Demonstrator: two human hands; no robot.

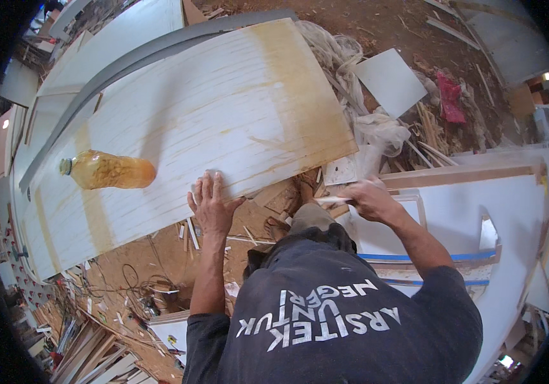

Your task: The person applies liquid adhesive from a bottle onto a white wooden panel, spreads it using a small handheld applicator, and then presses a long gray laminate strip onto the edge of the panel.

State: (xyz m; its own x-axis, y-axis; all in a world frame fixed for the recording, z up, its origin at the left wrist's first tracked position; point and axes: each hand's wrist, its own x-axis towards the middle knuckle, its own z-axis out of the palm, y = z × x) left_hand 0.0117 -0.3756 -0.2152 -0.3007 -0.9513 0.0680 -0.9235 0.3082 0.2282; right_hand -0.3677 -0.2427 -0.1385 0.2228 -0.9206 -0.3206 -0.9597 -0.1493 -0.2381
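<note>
My left hand (210,203) lies with fingers apart on the near edge of a large white panel (191,128) with yellowish bands and streaks. To the right, just off the panel's near corner, my right hand (371,202) is closed round a thin whitish strip-like piece (332,200). This hand is smeared by motion, and the grip hides most of the piece, so its kind does not show. A clear plastic bottle (113,170) with amber stuff inside lies on its side on the panel, left of my left hand.
A long grey strip (121,70) curves along the panel's far edge. At right stands a white board (479,192) with blue-edged strips. Crumpled plastic sheeting (376,134) and a white square board (391,83) lie beyond. Wood offcuts (105,352) and cables (143,278) litter the floor.
</note>
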